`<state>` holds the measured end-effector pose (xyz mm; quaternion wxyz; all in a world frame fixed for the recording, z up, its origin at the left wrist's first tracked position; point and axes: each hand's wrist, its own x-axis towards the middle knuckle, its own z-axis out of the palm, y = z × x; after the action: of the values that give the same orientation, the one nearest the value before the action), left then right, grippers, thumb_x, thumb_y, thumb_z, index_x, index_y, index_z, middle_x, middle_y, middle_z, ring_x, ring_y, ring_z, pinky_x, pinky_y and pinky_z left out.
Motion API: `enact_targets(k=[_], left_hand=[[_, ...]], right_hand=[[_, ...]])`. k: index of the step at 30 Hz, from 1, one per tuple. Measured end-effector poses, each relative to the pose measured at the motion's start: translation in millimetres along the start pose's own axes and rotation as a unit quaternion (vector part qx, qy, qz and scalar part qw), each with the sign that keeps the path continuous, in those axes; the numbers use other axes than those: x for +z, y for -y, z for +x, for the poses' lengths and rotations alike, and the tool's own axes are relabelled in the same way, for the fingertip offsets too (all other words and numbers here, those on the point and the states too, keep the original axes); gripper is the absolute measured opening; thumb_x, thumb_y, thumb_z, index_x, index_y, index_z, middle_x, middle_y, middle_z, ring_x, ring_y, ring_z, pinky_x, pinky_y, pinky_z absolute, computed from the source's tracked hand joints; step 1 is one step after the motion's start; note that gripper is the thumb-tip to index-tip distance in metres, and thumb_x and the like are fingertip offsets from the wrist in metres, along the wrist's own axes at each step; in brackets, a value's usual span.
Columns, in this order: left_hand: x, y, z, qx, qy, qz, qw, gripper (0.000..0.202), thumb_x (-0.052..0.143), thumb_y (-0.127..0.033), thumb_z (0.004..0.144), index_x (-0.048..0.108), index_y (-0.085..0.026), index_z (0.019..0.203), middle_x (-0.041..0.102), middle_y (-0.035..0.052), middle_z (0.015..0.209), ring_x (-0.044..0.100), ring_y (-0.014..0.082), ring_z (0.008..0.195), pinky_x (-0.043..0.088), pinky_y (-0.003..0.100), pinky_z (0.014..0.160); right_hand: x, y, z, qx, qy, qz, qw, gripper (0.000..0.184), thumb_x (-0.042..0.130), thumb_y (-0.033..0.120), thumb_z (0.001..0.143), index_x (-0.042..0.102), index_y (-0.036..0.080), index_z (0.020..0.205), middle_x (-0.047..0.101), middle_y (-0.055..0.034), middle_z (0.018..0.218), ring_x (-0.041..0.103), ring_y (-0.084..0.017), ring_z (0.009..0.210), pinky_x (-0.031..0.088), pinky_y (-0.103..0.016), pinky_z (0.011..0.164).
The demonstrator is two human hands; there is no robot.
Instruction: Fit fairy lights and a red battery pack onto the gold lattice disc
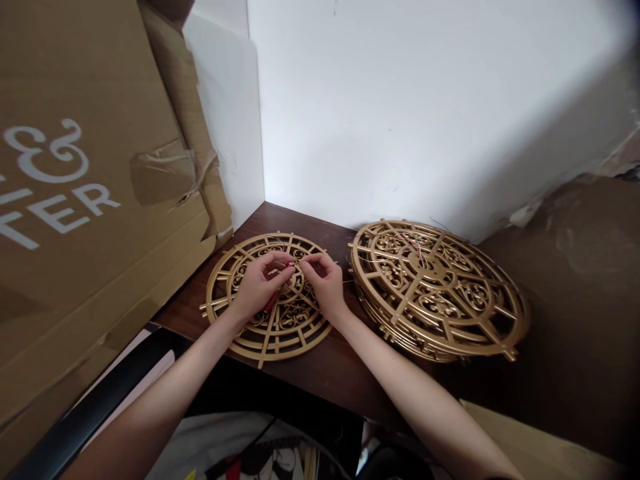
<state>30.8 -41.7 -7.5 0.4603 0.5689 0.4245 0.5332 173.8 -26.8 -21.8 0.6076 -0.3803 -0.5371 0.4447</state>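
Observation:
A round gold openwork panel (260, 357) with scroll patterns lies flat on the dark brown table, under both hands. My left hand (263, 283) is closed around a slim red-handled tool (271, 302), whose exact kind is hidden by the fingers. The tool slants over the middle of the panel. Close beside its tip, my right hand (324, 280) pinches its thumb and fingers together. Whatever sits in that pinch is too small to make out. The fingertips of both hands almost meet above the panel's centre.
To the right stands a stack of similar gold round panels (435, 293), with thin red and white wires (424, 259) on top. A large cardboard box (100, 200) rises on the left. A white wall (400, 113) backs the brown table (320, 367).

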Motion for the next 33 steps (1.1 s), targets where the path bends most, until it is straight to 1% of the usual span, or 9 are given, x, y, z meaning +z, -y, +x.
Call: enact_targets(k=[6, 9, 11, 13, 16, 18, 19, 25, 33], left_hand=[[0.0, -1.7, -0.4, -0.015, -0.020, -0.014, 1.000, 0.029, 0.077, -0.032, 0.069, 0.067, -0.015, 0.091, 0.068, 0.0019, 0.071, 0.064, 0.0146, 0.062, 0.049, 0.024, 0.058], [-0.4, -2.2, 1.1, -0.032, -0.062, -0.068, 0.995, 0.029, 0.079, -0.029, 0.067, 0.067, -0.015, 0.089, 0.067, 0.0008, 0.068, 0.063, 0.0126, 0.058, 0.050, 0.023, 0.057], [-2.0, -1.6, 3.4, -0.051, -0.104, -0.134, 0.984, 0.032, 0.081, -0.027, 0.064, 0.066, -0.014, 0.089, 0.067, 0.0004, 0.069, 0.062, 0.0111, 0.057, 0.051, 0.023, 0.057], [-4.7, -0.5, 6.3, -0.074, -0.142, -0.197, 0.967, 0.035, 0.083, -0.025, 0.061, 0.065, -0.013, 0.088, 0.068, 0.0006, 0.071, 0.063, 0.0107, 0.057, 0.051, 0.022, 0.056], [-9.1, 0.8, 10.0, -0.101, -0.176, -0.254, 0.946, 0.032, 0.082, -0.022, 0.062, 0.064, -0.013, 0.086, 0.069, 0.0015, 0.074, 0.065, 0.0111, 0.059, 0.052, 0.021, 0.056], [-11.0, 0.9, 11.7, -0.112, -0.188, -0.275, 0.936, 0.026, 0.080, -0.019, 0.065, 0.064, -0.013, 0.084, 0.069, 0.0018, 0.075, 0.066, 0.0107, 0.060, 0.053, 0.020, 0.056], [-11.6, 0.6, 12.4, -0.118, -0.193, -0.283, 0.932, 0.021, 0.078, -0.017, 0.068, 0.064, -0.012, 0.083, 0.069, 0.0019, 0.074, 0.066, 0.0105, 0.060, 0.053, 0.020, 0.057], [-11.3, -2.5, 14.6, -0.140, -0.229, -0.307, 0.913, 0.005, 0.069, -0.009, 0.078, 0.065, -0.012, 0.079, 0.068, 0.0016, 0.072, 0.065, 0.0089, 0.058, 0.054, 0.018, 0.058], [-12.4, -0.3, 14.8, -0.131, -0.227, -0.301, 0.917, 0.010, 0.073, -0.012, 0.074, 0.064, -0.012, 0.079, 0.068, 0.0013, 0.073, 0.065, 0.0092, 0.061, 0.057, 0.021, 0.065]], right_hand=[[-3.5, -2.0, -0.2, -0.028, -0.005, -0.020, 0.999, 0.013, 0.064, 0.032, 0.077, 0.062, 0.019, 0.077, 0.062, 0.0006, 0.073, 0.056, -0.014, 0.068, 0.045, -0.026, 0.064], [-4.9, 2.5, -3.5, -0.108, -0.017, -0.068, 0.992, 0.010, 0.061, 0.029, 0.082, 0.063, 0.020, 0.078, 0.059, -0.0011, 0.080, 0.055, -0.014, 0.072, 0.045, -0.026, 0.063], [-3.6, 7.2, -8.0, -0.180, 0.000, -0.118, 0.977, 0.008, 0.060, 0.026, 0.085, 0.064, 0.020, 0.080, 0.059, -0.0022, 0.082, 0.055, -0.014, 0.074, 0.046, -0.028, 0.065], [-0.3, 10.7, -13.2, -0.249, 0.059, -0.171, 0.952, 0.007, 0.060, 0.024, 0.086, 0.065, 0.022, 0.082, 0.060, -0.0032, 0.082, 0.057, -0.016, 0.078, 0.047, -0.031, 0.070], [5.4, 10.5, -19.2, -0.352, 0.190, -0.251, 0.882, 0.009, 0.060, 0.023, 0.088, 0.066, 0.023, 0.081, 0.063, -0.0038, 0.080, 0.058, -0.017, 0.079, 0.047, -0.034, 0.075], [7.7, 7.5, -20.9, -0.385, 0.245, -0.291, 0.841, 0.011, 0.058, 0.023, 0.089, 0.065, 0.023, 0.080, 0.064, -0.0036, 0.079, 0.057, -0.017, 0.077, 0.046, -0.033, 0.074], [8.1, 5.8, -21.0, -0.389, 0.252, -0.301, 0.834, 0.012, 0.057, 0.023, 0.090, 0.065, 0.023, 0.081, 0.065, -0.0036, 0.078, 0.057, -0.017, 0.076, 0.046, -0.033, 0.073], [6.0, 0.2, -19.8, -0.370, 0.200, -0.313, 0.852, 0.017, 0.054, 0.024, 0.091, 0.059, 0.021, 0.075, 0.059, -0.0037, 0.072, 0.055, -0.018, 0.073, 0.045, -0.031, 0.070], [6.8, 1.6, -20.6, -0.350, 0.204, -0.335, 0.851, 0.018, 0.056, 0.021, 0.087, 0.053, 0.022, 0.069, 0.055, -0.0017, 0.069, 0.053, -0.017, 0.070, 0.041, -0.028, 0.067]])
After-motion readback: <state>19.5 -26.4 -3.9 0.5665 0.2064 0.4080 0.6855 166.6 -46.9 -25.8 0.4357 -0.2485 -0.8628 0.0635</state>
